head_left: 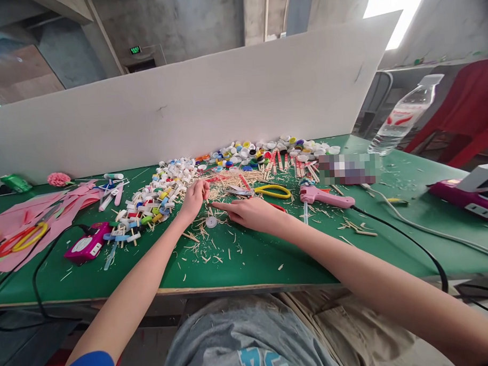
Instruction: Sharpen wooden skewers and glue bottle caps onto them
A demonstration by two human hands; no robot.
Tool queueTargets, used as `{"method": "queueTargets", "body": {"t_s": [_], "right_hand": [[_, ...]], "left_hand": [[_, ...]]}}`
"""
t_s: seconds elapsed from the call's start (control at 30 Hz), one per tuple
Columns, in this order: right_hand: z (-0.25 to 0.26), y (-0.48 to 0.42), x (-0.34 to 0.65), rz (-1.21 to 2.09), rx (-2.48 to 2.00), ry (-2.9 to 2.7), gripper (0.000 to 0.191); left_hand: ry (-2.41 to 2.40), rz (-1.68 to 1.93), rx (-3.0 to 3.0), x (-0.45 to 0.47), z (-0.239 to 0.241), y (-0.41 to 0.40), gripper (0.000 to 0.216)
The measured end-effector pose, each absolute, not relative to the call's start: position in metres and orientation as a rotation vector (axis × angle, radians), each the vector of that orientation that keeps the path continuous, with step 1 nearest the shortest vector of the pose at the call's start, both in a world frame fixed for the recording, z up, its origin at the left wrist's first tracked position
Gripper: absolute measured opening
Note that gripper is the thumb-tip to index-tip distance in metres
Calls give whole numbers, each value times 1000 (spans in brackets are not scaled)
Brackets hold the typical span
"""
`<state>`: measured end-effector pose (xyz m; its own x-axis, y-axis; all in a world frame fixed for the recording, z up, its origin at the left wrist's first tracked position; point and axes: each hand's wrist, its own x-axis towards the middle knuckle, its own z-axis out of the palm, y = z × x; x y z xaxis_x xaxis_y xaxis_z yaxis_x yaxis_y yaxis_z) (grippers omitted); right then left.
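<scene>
My left hand [196, 198] is over the middle of the table with its fingers curled together. Whatever it may pinch is too small to make out. From the right, my right hand [251, 212] reaches in with its index finger stretched out and the others bent, and holds nothing visible. The fingertip is close to a small dark spot below the left hand. A round white bottle cap [210, 222] lies just under both hands among wood shavings. Behind them is a pile of thin wooden sticks [244, 177]. Scissors with yellow handles [273, 190] lie beyond my right hand.
A pink glue gun [328, 196] with a black cord lies right. Caps with sticks [148, 205] are heaped left, loose caps [246, 151] behind. A magenta power box [88, 244], pink paper [40, 206], orange-yellow scissors [24, 238] and a water bottle [405, 116] surround the work area.
</scene>
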<state>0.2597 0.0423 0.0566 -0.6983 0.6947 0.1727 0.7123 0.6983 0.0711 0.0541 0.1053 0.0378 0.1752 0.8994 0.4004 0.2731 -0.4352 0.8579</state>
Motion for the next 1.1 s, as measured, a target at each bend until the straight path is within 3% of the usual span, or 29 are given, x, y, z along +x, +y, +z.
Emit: {"method": "queueTargets", "body": {"t_s": [0.6,1.1], "right_hand": [[66,38,251,-312,-1201,-2833,56],[53,40,263,-108,-1117,-2761,54]], "left_hand": [[1079,1284,1824,59,38,103,40],[1062,1298,1750,55,36,105,41]]}}
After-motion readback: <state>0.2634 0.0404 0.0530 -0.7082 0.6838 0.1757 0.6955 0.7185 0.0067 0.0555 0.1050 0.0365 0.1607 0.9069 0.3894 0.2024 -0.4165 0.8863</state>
